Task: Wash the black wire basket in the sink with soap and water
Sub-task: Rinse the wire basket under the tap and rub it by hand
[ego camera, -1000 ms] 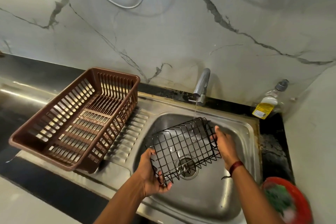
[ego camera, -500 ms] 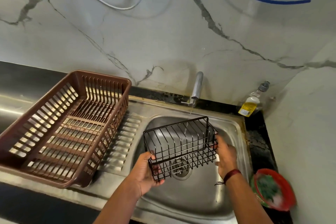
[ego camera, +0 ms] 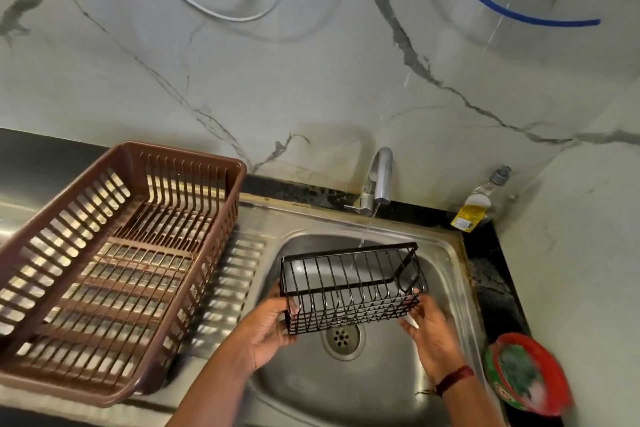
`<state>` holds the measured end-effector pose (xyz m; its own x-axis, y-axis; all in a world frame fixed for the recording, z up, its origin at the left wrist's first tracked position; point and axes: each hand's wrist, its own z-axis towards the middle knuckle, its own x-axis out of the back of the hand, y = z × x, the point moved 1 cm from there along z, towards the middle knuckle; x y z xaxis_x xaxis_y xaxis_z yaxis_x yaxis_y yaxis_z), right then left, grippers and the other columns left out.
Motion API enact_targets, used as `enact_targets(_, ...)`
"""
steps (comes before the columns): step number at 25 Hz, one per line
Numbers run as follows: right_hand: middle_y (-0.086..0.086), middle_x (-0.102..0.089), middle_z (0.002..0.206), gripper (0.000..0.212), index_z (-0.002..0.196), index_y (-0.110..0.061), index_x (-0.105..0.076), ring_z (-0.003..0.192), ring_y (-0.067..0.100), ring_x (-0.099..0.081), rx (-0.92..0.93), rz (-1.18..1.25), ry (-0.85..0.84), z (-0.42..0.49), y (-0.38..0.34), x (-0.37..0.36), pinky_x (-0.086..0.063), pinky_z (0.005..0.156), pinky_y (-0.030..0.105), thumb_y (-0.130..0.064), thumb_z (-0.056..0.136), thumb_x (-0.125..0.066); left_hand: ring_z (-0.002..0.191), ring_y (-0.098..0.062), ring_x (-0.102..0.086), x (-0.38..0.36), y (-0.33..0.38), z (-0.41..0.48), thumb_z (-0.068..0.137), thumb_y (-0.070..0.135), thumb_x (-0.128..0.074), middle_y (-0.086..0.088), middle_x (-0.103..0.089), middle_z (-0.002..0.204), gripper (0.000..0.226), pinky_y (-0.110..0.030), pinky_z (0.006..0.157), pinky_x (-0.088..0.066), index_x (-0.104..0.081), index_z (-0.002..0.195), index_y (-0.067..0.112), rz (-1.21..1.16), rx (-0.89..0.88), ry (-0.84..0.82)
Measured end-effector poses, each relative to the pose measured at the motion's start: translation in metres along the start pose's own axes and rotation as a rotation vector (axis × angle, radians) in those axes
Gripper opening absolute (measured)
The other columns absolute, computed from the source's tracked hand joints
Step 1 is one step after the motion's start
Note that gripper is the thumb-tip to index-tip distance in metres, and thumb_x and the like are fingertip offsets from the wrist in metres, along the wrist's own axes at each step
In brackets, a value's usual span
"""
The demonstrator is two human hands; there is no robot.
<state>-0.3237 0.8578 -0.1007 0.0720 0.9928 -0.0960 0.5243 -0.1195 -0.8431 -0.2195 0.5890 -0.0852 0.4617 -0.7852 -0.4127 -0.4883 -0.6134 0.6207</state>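
Holding the black wire basket (ego camera: 351, 288) over the steel sink (ego camera: 446, 253), both hands grasp it at its ends — the left hand (ego camera: 268, 333) wraps the left end, with its thumb on the front wires, and the right hand (ego camera: 429, 333) cups the lower right corner, fingers spread against the wires. The basket sits nearly upright, open side up, above the drain (ego camera: 341, 336) and clear of the sink floor. A thin stream of water (ego camera: 367, 229) runs from the chrome tap (ego camera: 379, 177) at the back edge and lands on the basket's rear rim. A dark red band (ego camera: 453, 380) circles the right wrist.

Left of the basin, a brown plastic dish basket (ego camera: 114, 263) lies on the ribbed steel drainboard (ego camera: 232, 274), its near corner hanging toward the front of the worktop. At the back right corner a clear bottle with a yellow label (ego camera: 479, 203) leans against the marble wall (ego camera: 311, 80). Near the lower right edge, on the black worktop (ego camera: 491, 274), stands a red round tub (ego camera: 530, 374) holding something green — blurred, so its contents cannot be made out. A white cable (ego camera: 207, 10) and a blue hose (ego camera: 519, 15) loop across the wall above.
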Motion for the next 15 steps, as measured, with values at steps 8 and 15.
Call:
enact_targets(8,0.01,-0.062,0.126,0.033,0.113,-0.002,-0.061,0.105,0.02,-0.061,-0.094,0.187,-0.138,-0.015,0.014,0.02,-0.036,0.107,0.055,0.009,0.087,-0.043,0.102,-0.032,-0.071,0.017,-0.001,0.012,0.076,-0.019,-0.05,-0.013,-0.072,0.115,0.073,-0.061,0.093,-0.05,-0.054,0.138,0.021,-0.303,-0.133,-0.241)
enact_targets(15,0.011,-0.068,0.117,0.047,0.121,-0.002,-0.06,0.105,0.023,-0.064,-0.062,0.099,-0.204,-0.024,0.012,0.023,-0.043,0.099,0.048,0.018,0.082,-0.044,0.111,-0.038,-0.065,-0.009,0.004,0.002,0.095,0.049,-0.049,-0.019,-0.073,0.116,0.047,-0.057,0.104,-0.046,-0.069,0.114,0.011,-0.206,-0.067,0.019)
